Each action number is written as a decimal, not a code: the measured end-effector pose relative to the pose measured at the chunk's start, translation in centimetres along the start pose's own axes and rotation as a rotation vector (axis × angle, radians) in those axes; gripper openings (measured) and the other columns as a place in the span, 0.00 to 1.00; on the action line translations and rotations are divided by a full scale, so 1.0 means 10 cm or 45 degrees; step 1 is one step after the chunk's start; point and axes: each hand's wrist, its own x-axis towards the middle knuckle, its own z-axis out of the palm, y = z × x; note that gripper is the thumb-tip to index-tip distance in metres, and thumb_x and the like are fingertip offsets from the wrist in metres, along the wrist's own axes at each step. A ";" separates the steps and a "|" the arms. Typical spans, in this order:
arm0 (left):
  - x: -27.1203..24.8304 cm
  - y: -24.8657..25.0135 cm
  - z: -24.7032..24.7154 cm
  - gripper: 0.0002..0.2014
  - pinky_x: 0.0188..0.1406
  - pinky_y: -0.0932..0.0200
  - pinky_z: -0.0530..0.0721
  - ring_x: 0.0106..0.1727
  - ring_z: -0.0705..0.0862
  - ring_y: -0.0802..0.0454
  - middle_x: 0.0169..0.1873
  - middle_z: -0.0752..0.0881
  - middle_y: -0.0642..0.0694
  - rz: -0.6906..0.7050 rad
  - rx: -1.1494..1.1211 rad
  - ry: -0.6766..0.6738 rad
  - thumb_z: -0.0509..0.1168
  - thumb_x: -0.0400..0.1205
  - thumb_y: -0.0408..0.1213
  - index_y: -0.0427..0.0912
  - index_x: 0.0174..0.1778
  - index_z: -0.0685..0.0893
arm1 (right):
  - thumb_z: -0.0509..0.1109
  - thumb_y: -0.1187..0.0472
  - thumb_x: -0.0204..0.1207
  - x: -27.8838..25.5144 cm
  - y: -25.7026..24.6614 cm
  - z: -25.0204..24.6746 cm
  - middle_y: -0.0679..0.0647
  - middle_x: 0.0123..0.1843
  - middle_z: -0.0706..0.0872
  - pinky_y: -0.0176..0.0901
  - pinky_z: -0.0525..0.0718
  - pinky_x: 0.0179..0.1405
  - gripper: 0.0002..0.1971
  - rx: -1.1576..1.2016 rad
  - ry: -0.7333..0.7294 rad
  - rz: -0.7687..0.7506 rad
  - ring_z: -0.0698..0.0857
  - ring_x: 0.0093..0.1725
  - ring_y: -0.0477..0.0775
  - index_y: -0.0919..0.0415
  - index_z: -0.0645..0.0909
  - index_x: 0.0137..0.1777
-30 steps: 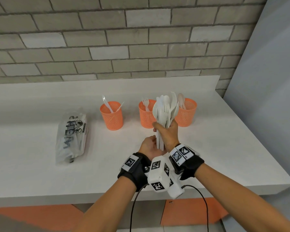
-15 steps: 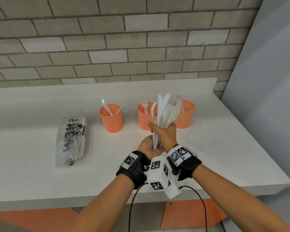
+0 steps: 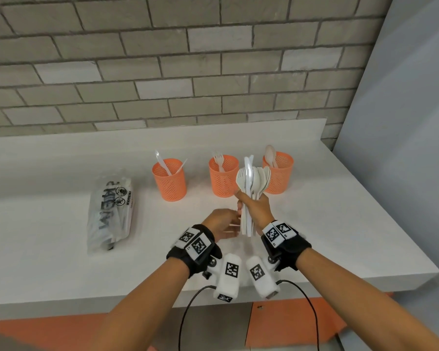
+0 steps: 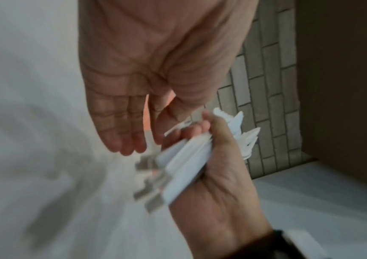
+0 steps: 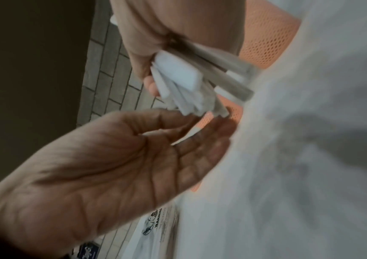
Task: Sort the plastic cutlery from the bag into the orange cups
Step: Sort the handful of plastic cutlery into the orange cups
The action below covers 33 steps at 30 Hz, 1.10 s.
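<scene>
My right hand (image 3: 246, 209) grips an upright bundle of white plastic cutlery (image 3: 251, 178) above the counter, in front of the gap between the middle and right cups. Forks, knives and spoons stick out at its top. My left hand (image 3: 235, 225) sits just left of the bundle's handle ends (image 4: 189, 157). Its fingers are nearly straight, and thumb and fingers pinch one thin white handle (image 5: 191, 134). Three orange mesh cups stand in a row: the left cup (image 3: 169, 182) holds knives, the middle cup (image 3: 222, 181) a fork, the right cup (image 3: 280, 178) spoons. The cutlery bag (image 3: 110, 211) lies at the left.
The white counter (image 3: 340, 236) runs to a brick wall (image 3: 213, 72) behind the cups and ends at a grey wall (image 3: 403, 148) on the right. Its front edge is just below my wrists. Cables hang from the wrist cameras.
My left hand has slid out to the left from beside the bundle and its fingers have straightened. The right hand still holds the bundle, a little farther from my body.
</scene>
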 end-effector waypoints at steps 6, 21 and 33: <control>-0.02 0.33 -0.17 0.07 0.42 0.60 0.81 0.45 0.82 0.49 0.50 0.83 0.40 0.431 0.030 0.255 0.60 0.83 0.33 0.39 0.54 0.79 | 0.72 0.66 0.74 -0.07 0.06 -0.05 0.51 0.17 0.78 0.36 0.78 0.18 0.05 0.047 -0.210 0.141 0.77 0.16 0.47 0.66 0.79 0.42; -0.14 0.40 -0.36 0.11 0.29 0.72 0.76 0.32 0.77 0.59 0.31 0.80 0.52 0.746 0.304 0.351 0.70 0.77 0.31 0.47 0.33 0.77 | 0.74 0.62 0.73 -0.42 0.11 0.15 0.49 0.19 0.77 0.34 0.76 0.18 0.08 -0.016 -0.363 0.235 0.74 0.16 0.45 0.59 0.78 0.37; -0.09 0.69 -0.39 0.03 0.33 0.64 0.75 0.32 0.76 0.56 0.34 0.80 0.50 0.686 0.220 0.427 0.63 0.82 0.35 0.40 0.45 0.76 | 0.75 0.59 0.72 -0.30 0.10 0.14 0.47 0.19 0.74 0.35 0.74 0.19 0.09 -0.084 -0.372 0.200 0.71 0.18 0.45 0.59 0.78 0.37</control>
